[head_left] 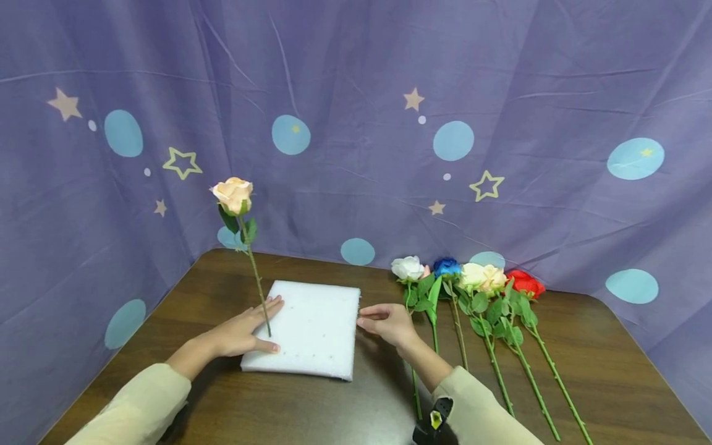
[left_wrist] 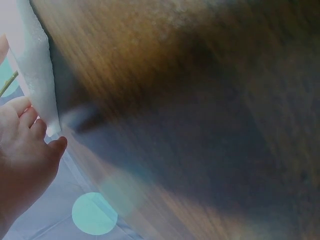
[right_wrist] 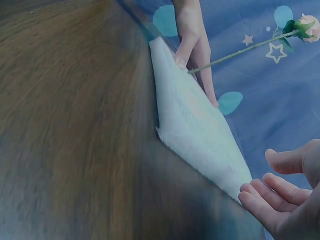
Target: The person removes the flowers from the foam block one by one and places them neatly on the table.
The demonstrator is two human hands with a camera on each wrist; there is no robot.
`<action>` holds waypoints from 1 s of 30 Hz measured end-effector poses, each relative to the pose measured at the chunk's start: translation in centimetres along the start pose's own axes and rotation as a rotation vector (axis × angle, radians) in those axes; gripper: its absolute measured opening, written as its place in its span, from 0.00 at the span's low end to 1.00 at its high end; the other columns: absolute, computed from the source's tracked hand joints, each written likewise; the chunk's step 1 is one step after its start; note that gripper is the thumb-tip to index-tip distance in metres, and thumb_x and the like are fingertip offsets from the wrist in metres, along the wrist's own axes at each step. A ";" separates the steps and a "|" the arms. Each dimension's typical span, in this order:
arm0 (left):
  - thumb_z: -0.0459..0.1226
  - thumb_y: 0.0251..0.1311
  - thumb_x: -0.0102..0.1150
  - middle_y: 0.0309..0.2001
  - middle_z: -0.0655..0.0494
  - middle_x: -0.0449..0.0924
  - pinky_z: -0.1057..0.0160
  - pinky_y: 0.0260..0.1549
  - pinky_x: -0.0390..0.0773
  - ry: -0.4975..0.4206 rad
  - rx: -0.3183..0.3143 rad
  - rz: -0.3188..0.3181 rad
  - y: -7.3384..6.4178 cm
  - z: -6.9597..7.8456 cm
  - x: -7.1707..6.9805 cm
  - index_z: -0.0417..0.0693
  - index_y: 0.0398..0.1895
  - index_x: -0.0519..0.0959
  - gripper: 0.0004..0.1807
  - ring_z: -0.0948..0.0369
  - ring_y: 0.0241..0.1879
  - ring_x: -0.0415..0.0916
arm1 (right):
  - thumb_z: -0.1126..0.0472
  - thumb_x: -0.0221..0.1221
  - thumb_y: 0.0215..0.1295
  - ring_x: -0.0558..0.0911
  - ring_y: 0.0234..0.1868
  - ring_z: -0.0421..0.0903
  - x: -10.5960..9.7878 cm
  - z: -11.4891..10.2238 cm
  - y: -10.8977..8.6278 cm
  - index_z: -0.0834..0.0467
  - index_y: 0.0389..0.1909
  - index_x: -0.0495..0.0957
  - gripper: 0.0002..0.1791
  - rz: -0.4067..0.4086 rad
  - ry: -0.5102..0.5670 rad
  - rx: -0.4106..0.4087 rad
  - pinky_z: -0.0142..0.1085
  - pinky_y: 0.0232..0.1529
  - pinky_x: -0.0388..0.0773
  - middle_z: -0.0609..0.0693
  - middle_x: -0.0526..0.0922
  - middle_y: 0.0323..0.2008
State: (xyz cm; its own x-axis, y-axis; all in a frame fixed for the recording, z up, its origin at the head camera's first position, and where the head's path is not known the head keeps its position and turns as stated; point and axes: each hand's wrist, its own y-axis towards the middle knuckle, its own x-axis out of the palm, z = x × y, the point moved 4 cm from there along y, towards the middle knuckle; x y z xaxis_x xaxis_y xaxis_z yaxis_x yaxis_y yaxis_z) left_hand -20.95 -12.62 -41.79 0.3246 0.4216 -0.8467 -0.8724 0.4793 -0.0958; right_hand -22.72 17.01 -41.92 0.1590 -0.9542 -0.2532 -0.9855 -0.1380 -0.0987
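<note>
A square white foam block [head_left: 317,321] lies on the table, with small holes in its top. One peach rose [head_left: 232,196] stands in it near the left side, leaning slightly left. My left hand [head_left: 241,330] rests on the block's left part, fingers and thumb spread either side of the stem; the left wrist view shows this hand [left_wrist: 30,145] against the foam's edge. At the opposite side, my right hand [head_left: 392,324] touches the block's right edge with its fingertips. In the right wrist view that hand [right_wrist: 285,195] has its thumb apart from the fingers, nothing between them.
Several artificial roses lie side by side on the right of the wooden table [head_left: 334,411]: white [head_left: 408,268], blue [head_left: 447,267], cream [head_left: 481,278] and red [head_left: 525,283], stems toward me. Some stems pass beneath my right forearm. A purple curtain [head_left: 356,123] hangs behind the table.
</note>
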 end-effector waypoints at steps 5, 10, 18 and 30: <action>0.57 0.52 0.63 0.75 0.34 0.43 0.32 0.70 0.45 0.011 0.005 0.002 0.1 0.0 -0.2 0.34 0.74 0.50 0.55 0.36 0.75 0.40 | 0.63 0.68 0.53 0.82 0.29 0.34 1.0 -1.0 0.3 0.67 0.40 0.84 0.15 -0.002 -0.025 -0.018 0.28 0.32 0.81 0.60 0.89 0.36; 0.58 0.52 0.63 0.76 0.34 0.43 0.32 0.70 0.44 0.000 -0.005 -0.004 0.2 0.2 -0.4 0.35 0.74 0.50 0.55 0.36 0.75 0.39 | 0.63 0.68 0.53 0.82 0.28 0.34 2.3 -1.6 0.8 0.67 0.41 0.84 0.15 -0.028 -0.020 -0.021 0.29 0.33 0.82 0.60 0.89 0.37; 0.58 0.52 0.63 0.76 0.34 0.44 0.32 0.70 0.45 0.015 -0.017 -0.001 0.2 0.1 -0.3 0.36 0.74 0.51 0.55 0.36 0.75 0.41 | 0.62 0.70 0.52 0.87 0.33 0.38 5.0 -2.9 1.5 0.64 0.42 0.85 0.16 -0.105 -0.071 -0.094 0.23 0.32 0.78 0.57 0.89 0.37; 0.58 0.52 0.63 0.75 0.34 0.45 0.30 0.69 0.47 0.015 -0.010 0.003 0.0 0.2 -0.2 0.35 0.74 0.52 0.54 0.35 0.74 0.43 | 0.63 0.68 0.54 0.88 0.43 0.48 9.4 -5.1 2.6 0.65 0.49 0.81 0.20 -0.248 -0.029 -0.196 0.24 0.39 0.81 0.59 0.87 0.44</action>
State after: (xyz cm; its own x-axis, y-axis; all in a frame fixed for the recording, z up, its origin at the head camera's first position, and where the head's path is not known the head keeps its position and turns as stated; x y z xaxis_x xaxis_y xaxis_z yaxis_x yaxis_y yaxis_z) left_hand -20.90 -12.56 -41.55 0.3167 0.4116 -0.8546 -0.8771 0.4700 -0.0986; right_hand -24.06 6.30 -39.64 0.3951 -0.8774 -0.2722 -0.9086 -0.4170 0.0252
